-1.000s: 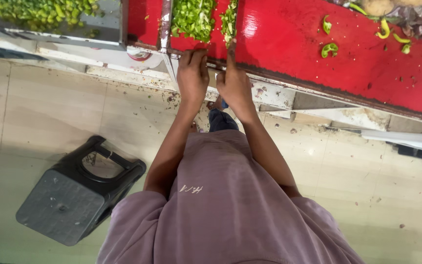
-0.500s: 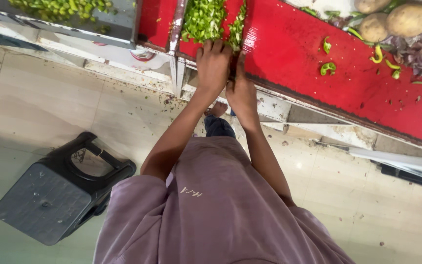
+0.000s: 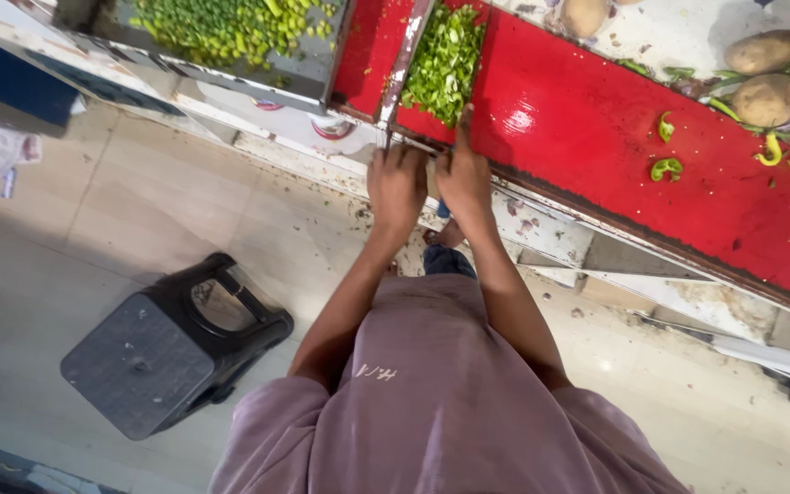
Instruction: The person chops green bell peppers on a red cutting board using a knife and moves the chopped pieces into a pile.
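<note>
A heap of chopped green vegetable (image 3: 445, 59) lies on a red board (image 3: 596, 137). A long metal knife blade (image 3: 404, 64) lies along the heap's left side. My left hand (image 3: 395, 187) is curled at the board's near edge, around the handle end of that knife. Close beside it, my right hand (image 3: 464, 174) rests on the board's edge. One finger of the right hand reaches up to the bottom of the green heap. Both forearms stretch out from my mauve shirt.
A metal tray (image 3: 317, 78) with cut green pieces stands left of the board. Potatoes (image 3: 765, 50) and green chilli bits (image 3: 665, 169) lie at the right. A black plastic stool (image 3: 171, 348) stands on the tiled floor at my left.
My view has swung right and down. Both hands have slid back from the green heap to the board's near edge and stay side by side.
</note>
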